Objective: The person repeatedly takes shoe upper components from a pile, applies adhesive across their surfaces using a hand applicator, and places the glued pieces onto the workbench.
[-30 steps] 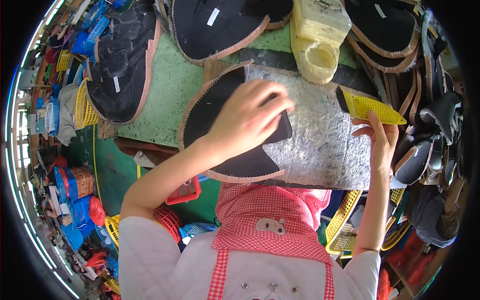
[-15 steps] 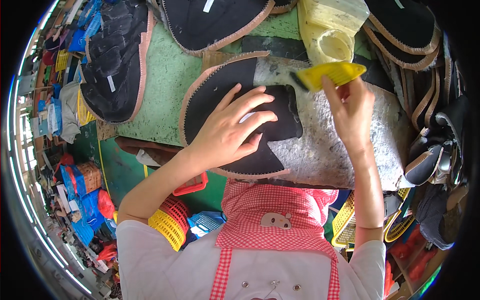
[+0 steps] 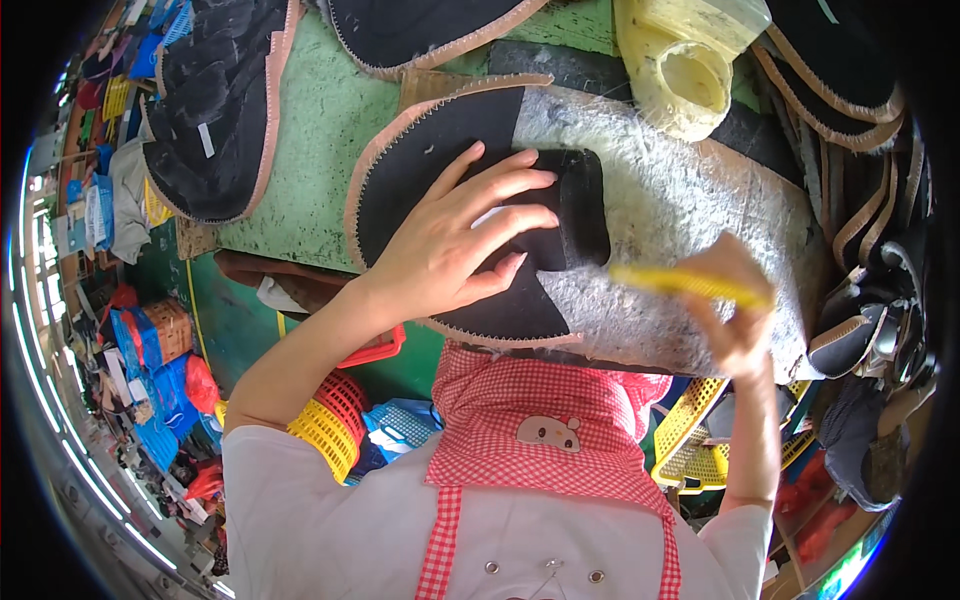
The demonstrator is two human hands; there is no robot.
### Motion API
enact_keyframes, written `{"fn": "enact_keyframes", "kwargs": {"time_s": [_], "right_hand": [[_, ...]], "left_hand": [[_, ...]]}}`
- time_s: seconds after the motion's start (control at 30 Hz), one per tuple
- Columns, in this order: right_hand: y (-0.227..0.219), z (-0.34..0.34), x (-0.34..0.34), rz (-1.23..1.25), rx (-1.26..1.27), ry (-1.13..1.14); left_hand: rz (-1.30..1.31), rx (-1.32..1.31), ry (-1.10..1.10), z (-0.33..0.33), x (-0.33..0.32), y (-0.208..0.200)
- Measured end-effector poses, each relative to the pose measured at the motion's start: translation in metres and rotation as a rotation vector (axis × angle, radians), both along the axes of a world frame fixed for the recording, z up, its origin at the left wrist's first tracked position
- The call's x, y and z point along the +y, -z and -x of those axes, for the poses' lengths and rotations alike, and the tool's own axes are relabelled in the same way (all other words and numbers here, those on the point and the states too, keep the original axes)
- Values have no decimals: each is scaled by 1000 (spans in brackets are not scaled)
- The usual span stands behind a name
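Observation:
My left hand (image 3: 450, 235) lies with spread fingers on a black fabric shoe upper (image 3: 420, 150) that has a tan, zigzag-stitched edge. Under its fingertips is the dark flap (image 3: 582, 205) at the middle of the upper, its squared end reaching over a worn grey-white work surface (image 3: 690, 190). To the right, my right hand (image 3: 738, 310) is closed around a yellow-handled brush (image 3: 695, 283). Motion smears the brush, whose tip is just right of the flap's near corner and above the grey surface. Whether the tip touches anything, I cannot tell.
A yellowish, crusted container (image 3: 690, 75) with a round opening stands at the far side. More black uppers (image 3: 215, 110) lie on the green tabletop (image 3: 315, 150) at far left. Other pieces pile up at right (image 3: 855, 340). Yellow baskets (image 3: 690, 440) sit below the table.
My right hand has brought the brush nearer to my body, from beside the container down to the flap's near corner. My left hand stays on the upper. The view has shifted slightly.

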State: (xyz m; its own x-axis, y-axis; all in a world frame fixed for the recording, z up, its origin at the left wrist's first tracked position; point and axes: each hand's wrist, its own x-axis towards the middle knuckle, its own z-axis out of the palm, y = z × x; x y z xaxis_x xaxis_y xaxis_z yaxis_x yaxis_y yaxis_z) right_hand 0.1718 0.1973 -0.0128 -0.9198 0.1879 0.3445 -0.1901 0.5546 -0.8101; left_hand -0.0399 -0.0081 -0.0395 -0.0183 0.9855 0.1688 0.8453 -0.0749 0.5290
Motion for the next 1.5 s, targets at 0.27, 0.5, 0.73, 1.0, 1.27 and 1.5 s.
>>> {"fn": "enact_keyframes", "kwargs": {"time_s": [0.27,0.5,0.73,1.0,1.27,1.5], "right_hand": [[-14,45,-24,-281,-74,-65],[-10,45,45,-332,-70,760],[-23,57,38,203,4,851],[3,125,-58,-240,-256,719],[7,153,-105,-248,8,9],[-40,90,-48,-235,-457,-477]], "left_hand": [[-294,-300,-234,5,-12,15],[-282,-352,-184,16,-15,6],[49,-553,-843,66,-93,-9],[233,-1151,-718,76,-120,13],[162,-1179,-654,72,-120,22],[143,-1108,-632,69,-121,25]]}}
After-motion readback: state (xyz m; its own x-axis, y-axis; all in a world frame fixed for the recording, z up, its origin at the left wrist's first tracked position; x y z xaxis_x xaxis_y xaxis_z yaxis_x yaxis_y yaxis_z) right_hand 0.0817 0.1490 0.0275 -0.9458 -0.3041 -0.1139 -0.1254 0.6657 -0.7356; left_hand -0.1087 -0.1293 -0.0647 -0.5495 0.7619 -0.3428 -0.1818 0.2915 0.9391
